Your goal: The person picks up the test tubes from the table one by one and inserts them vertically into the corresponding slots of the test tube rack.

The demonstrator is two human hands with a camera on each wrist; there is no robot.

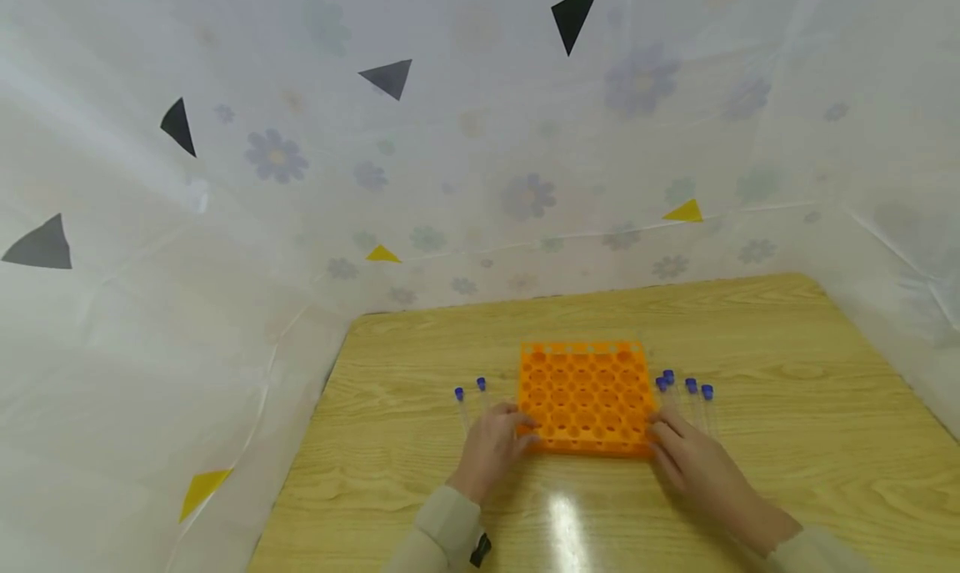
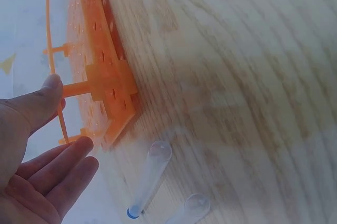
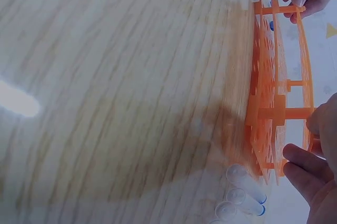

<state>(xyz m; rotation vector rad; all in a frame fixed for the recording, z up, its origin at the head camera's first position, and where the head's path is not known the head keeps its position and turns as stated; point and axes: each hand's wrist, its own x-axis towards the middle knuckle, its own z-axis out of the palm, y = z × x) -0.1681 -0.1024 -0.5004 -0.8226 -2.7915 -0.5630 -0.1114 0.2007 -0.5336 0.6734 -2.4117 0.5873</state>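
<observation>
An orange test tube rack point(image 1: 585, 398) with tiers of round holes sits on the wooden table between both hands. My left hand point(image 1: 491, 448) grips its left side near the front corner; the left wrist view has the thumb point(image 2: 45, 97) on the top plate and the fingers by its edge. At the opposite side, my right hand point(image 1: 693, 460) pinches the top plate's edge, thumb and fingers around it in the right wrist view. Two clear tubes with blue caps point(image 1: 459, 394) lie just left of the rack. Several more blue-capped tubes point(image 1: 708, 392) lie to its right, by the right hand.
The wood-grain table point(image 1: 390, 506) ends at a back edge in front of a white flowered sheet point(image 1: 465, 181). That sheet also hangs along the left and right sides, with black, grey and yellow triangles on it. Light glares off the tabletop in front of the rack.
</observation>
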